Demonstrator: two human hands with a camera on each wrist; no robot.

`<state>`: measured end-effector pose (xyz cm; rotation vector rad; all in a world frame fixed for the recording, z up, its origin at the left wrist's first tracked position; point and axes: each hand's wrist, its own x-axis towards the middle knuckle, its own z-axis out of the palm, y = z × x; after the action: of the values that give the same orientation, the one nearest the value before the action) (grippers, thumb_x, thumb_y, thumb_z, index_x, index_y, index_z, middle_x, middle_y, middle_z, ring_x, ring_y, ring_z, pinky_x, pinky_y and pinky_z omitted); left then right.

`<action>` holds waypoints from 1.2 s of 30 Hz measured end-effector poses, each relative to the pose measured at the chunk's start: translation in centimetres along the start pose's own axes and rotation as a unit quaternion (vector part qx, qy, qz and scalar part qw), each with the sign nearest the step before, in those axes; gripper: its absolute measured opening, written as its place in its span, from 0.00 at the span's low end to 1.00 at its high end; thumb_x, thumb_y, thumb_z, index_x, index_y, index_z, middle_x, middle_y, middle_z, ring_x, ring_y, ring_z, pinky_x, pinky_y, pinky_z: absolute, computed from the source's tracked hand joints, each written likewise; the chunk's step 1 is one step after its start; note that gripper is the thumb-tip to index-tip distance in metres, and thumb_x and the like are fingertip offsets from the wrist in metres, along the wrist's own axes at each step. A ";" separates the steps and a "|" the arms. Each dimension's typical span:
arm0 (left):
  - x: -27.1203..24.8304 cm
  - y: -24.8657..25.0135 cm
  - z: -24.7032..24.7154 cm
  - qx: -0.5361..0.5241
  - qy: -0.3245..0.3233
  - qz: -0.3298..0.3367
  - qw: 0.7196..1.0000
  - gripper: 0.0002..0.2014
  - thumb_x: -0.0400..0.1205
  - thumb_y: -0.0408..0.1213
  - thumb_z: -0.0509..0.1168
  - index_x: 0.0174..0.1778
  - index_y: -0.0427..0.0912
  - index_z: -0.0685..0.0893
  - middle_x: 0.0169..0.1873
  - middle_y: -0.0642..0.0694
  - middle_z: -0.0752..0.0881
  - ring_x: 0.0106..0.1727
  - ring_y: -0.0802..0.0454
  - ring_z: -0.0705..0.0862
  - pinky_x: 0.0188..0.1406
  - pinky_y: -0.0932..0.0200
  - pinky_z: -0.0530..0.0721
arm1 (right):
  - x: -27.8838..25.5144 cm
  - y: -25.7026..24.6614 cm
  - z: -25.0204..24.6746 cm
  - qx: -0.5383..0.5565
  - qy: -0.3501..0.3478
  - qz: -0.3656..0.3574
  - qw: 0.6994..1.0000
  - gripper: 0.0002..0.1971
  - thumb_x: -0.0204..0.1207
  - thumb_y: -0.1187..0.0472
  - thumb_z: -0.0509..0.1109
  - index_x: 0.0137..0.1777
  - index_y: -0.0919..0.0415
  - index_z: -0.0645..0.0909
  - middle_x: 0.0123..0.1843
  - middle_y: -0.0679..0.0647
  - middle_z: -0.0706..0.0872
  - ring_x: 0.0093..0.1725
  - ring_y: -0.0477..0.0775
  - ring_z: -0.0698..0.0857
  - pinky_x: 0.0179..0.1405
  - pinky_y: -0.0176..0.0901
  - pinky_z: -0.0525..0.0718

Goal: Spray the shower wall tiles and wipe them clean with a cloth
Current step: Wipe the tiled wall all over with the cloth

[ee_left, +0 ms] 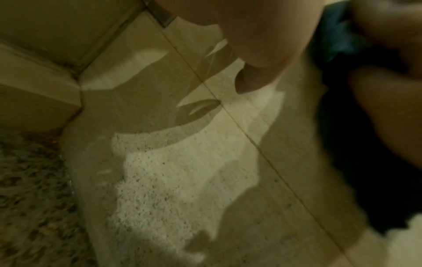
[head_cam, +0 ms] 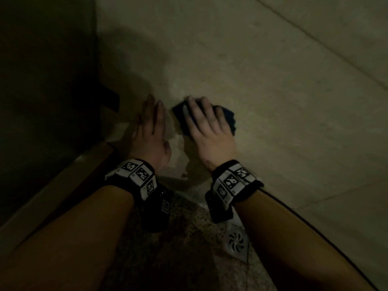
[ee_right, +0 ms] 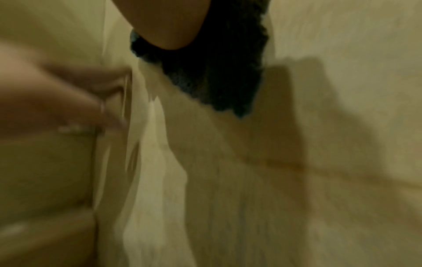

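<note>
A dark blue cloth (head_cam: 227, 116) lies against the beige wall tiles (head_cam: 273, 80), low on the wall near the corner. My right hand (head_cam: 201, 114) presses on it with spread, fairly straight fingers that cover most of it. My left hand (head_cam: 151, 122) rests flat on the tile just left of the cloth, holding nothing. In the right wrist view the cloth (ee_right: 217, 72) hangs below my palm, with the blurred left hand (ee_right: 57, 94) beside it. The left wrist view shows the cloth (ee_left: 338, 36) under the right hand (ee_left: 388, 99). No spray bottle is in view.
The light is dim. A speckled floor (head_cam: 178, 238) with a round metal drain (head_cam: 236, 242) lies below my wrists. A low ledge (head_cam: 63, 175) and a dark side wall close off the left. Wet patches shine on the tile (ee_left: 182, 171).
</note>
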<state>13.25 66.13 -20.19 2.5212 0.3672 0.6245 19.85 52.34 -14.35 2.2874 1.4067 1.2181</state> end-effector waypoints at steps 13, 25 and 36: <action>-0.5 -1.6 -2.1 -0.024 -0.055 -0.097 0.993 0.41 0.81 0.35 0.60 0.83 0.41 0.38 0.83 0.47 0.40 0.82 0.42 0.51 0.78 0.52 0.52 | 0.1 -1.7 1.6 0.020 -0.115 -0.120 0.986 0.26 0.75 0.62 0.50 0.73 0.66 0.74 0.74 0.59 0.75 0.75 0.57 0.63 0.79 0.45 0.42; -0.2 -3.1 -3.0 -0.041 -0.052 -0.138 0.988 0.40 0.82 0.35 0.59 0.83 0.41 0.38 0.83 0.48 0.38 0.82 0.47 0.47 0.76 0.60 0.48 | 8.4 -2.0 0.5 -0.023 0.019 -0.050 0.998 0.24 0.79 0.66 0.55 0.75 0.68 0.70 0.76 0.62 0.72 0.77 0.61 0.62 0.80 0.47 0.37; 0.3 -5.3 -3.6 -0.037 -0.028 -0.125 0.991 0.41 0.78 0.31 0.63 0.83 0.37 0.46 0.83 0.40 0.46 0.83 0.37 0.49 0.81 0.44 0.53 | 4.5 -3.7 2.0 -0.003 -0.159 -0.162 0.974 0.25 0.76 0.62 0.51 0.69 0.62 0.79 0.72 0.57 0.78 0.73 0.57 0.75 0.79 0.48 0.53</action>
<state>11.06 72.12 -20.17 2.3673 0.6151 0.4589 19.80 58.41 -15.21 2.0280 1.5633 0.7209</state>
